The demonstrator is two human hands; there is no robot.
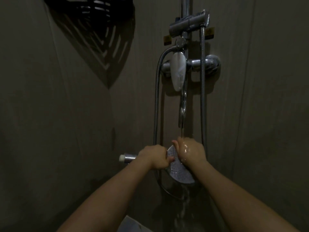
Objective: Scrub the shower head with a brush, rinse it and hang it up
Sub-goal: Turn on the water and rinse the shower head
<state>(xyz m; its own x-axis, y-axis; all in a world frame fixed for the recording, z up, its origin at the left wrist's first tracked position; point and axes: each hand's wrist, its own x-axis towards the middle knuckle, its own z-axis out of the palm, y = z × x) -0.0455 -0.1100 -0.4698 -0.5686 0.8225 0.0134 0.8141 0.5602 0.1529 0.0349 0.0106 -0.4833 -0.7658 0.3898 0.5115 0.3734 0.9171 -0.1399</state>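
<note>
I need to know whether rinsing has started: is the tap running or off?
Running. A stream of water falls from the spout onto the right hand and shower head, then spills below.

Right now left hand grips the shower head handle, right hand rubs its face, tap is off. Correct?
Not quite: the head view shows water running from the tap onto the right hand. The left hand does grip the shower head handle.
</note>
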